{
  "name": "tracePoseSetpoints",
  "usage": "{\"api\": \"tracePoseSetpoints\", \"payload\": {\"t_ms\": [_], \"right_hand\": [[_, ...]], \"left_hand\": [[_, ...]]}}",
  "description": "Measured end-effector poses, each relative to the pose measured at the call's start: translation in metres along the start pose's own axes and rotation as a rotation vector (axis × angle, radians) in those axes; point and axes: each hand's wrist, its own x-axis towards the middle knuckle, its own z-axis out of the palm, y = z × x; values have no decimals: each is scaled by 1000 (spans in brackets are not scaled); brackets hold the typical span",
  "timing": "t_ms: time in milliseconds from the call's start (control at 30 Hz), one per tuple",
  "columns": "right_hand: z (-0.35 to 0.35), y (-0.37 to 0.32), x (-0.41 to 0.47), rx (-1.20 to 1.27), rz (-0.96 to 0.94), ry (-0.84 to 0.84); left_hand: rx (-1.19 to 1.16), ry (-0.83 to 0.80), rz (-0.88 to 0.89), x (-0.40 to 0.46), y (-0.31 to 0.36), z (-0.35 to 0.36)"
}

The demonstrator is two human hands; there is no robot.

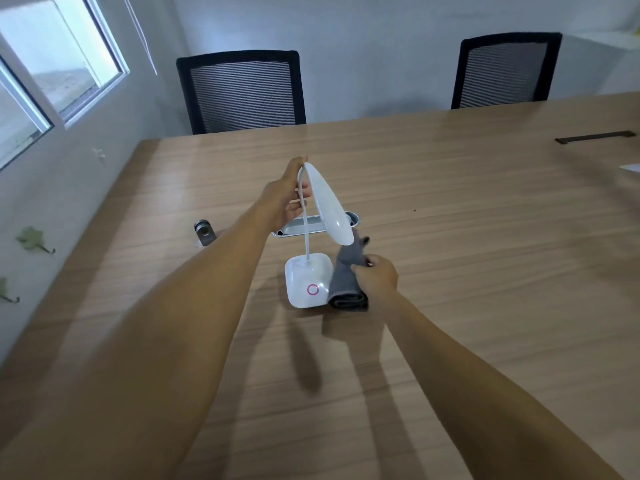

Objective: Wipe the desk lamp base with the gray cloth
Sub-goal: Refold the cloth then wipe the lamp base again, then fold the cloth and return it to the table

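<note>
Gripping the lamp neck (306,216), left hand (284,199); right hand (377,277) clutches gray cloth (344,282) touching lamp base (306,280).

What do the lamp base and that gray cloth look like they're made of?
Lamp base: probably glossy white plastic; it shows bright reflections and smooth rounded corners. Gray cloth: soft, matte fabric, maybe microfiber; it lies in folded layers and bunches where the right hand pinches it.

Wood-grain table (450,209), two black mesh chairs (242,91) at its far edge, pale walls (363,46), sliding window (52,64) left, daylight entering
</note>
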Motion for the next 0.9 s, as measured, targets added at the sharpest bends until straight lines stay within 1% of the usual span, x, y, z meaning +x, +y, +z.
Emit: {"api": "tracePoseSetpoints", "payload": {"t_ms": [67, 133, 200, 300, 367, 433, 500, 600, 633, 700, 800, 833, 900], "right_hand": [[12, -2, -2, 50, 36, -122], [17, 2, -2, -67, 52, -169], [10, 4, -1, -242, 14, -119], [-11, 0, 1, -261, 19, -52], [-24, -5, 4, -180, 24, -35], [-33, -10, 6, -11, 76, -73], [-40, -13, 4, 131, 151, -154], [-49, -13, -5, 207, 169, -281], [-49, -12, -8, 224, 168, -323], [-47, -10, -15, 253, 167, -393], [-37, -9, -24, 286, 192, -482], [-33, -8, -27, 279, 193, -514], [-25, -8, -34, 270, 199, -568]], "left_hand": [[7, 1, -3, -1, 0, 0], [6, 5, 0, -1, 1, 1], [10, 2, 0, -2, 1, 1], [49, 10, 0, -4, 3, 0], [68, 25, 2, -7, 0, 1], [62, 51, 17, -6, -7, 0], [77, 115, 25, -6, -19, -7], [223, 217, -8, -11, -43, -25], [257, 209, -40, -11, -53, -31], [267, 127, -118, -19, -71, -41], [252, -66, -285, -39, -90, -43], [203, -132, -336, -46, -95, -42], [66, -222, -369, -52, -101, -41]]}}
